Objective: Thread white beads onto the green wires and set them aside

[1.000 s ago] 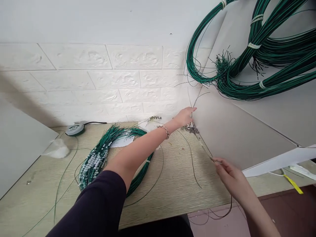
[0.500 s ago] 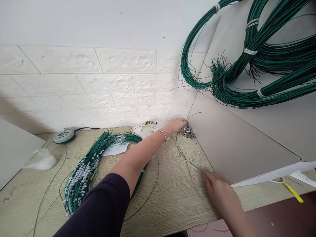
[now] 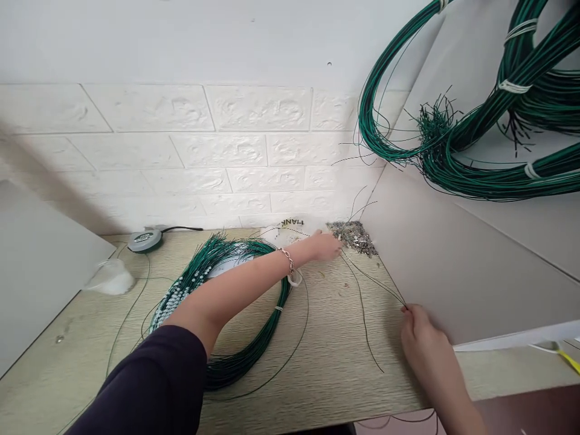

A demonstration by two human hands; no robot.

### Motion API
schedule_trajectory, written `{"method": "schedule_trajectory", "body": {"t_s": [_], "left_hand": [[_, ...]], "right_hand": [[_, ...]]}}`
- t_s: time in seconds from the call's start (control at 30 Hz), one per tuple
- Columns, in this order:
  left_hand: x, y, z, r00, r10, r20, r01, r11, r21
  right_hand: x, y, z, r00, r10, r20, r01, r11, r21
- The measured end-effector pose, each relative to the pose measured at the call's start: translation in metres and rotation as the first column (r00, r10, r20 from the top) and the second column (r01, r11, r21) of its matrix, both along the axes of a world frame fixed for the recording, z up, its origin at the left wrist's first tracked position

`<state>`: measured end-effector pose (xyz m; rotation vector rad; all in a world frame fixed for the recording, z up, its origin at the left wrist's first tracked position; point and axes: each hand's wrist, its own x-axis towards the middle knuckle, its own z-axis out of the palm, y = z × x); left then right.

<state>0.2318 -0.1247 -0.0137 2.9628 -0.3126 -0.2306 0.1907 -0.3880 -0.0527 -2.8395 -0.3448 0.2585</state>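
Observation:
My left hand (image 3: 328,246) reaches across the table to the back corner, fingers closed on a thin green wire (image 3: 378,283) beside a heap of small shiny metal pieces (image 3: 357,238). The wire runs on to my right hand (image 3: 426,341), whose thumb and forefinger pinch it near the grey panel. A loose strand (image 3: 364,314) hangs down from the left hand onto the tabletop. Under my left forearm lies a coiled bundle of green wires (image 3: 267,329), with rows of small white pieces (image 3: 179,299) along its left side, partly hidden by the arm.
More tied green wire bundles (image 3: 480,175) hang over the slanting grey panel (image 3: 453,260) on the right. A tape measure (image 3: 145,240) and a clear plastic bag (image 3: 111,278) lie at the left. Behind my left wrist is a printed plastic bag (image 3: 276,235) against the white brick-patterned wall (image 3: 254,151).
My left hand has drawn back from the corner, uncovering more of the metal heap. The wire between the hands now looks straighter. The view has turned slightly left.

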Motion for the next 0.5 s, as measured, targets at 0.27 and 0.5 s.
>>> {"method": "schedule_trajectory", "body": {"t_s": [0.27,0.5], "left_hand": [[-0.041,0.001,0.016,0.989,-0.149,-0.003,0.148,0.983,0.104],[-0.096,-0.014,0.037,0.997,-0.066,-0.04,0.07,0.993,0.091]], "right_hand": [[-0.002,0.005,0.005,0.997,0.056,0.054,-0.051,0.994,-0.096],[0.002,0.001,-0.019,0.856,0.482,0.185,-0.455,0.874,-0.172]]}}
